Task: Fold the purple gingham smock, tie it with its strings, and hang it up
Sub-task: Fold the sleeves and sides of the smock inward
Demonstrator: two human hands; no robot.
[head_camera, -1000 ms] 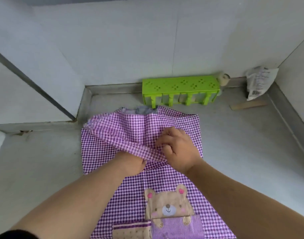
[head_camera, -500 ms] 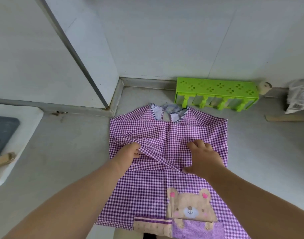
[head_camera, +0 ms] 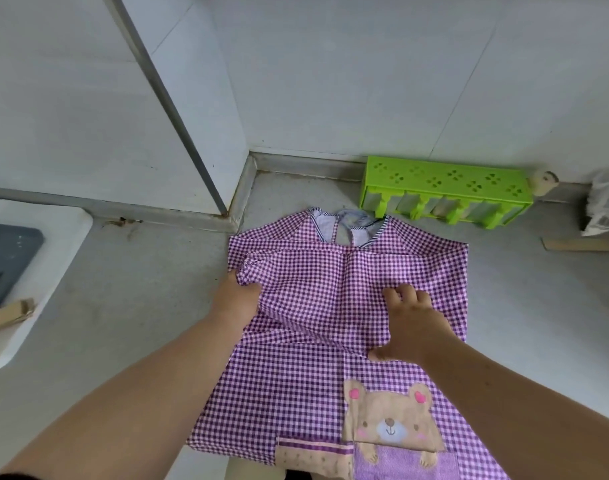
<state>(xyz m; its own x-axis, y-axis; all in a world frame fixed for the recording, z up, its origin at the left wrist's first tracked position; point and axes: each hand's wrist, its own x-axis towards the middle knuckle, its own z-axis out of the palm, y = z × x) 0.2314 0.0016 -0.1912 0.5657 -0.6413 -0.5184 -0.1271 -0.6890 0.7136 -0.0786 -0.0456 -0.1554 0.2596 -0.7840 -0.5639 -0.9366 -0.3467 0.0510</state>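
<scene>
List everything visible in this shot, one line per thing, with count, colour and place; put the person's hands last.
smock: one, purple gingham with a bear patch, spread flat on the grey surface, centre.
rack: one, lime green, against the back wall beyond the smock's neck.
knob: one, cream, by the rack's right end.
packet: one, white crumpled, far right.
wooden strip: one, tan, right of the smock.
tray: one, white, holding a dark grey item, left edge.
left hand: one, gripping bunched fabric at the smock's left edge.
right hand: one, fingers spread, pressing the smock.
</scene>
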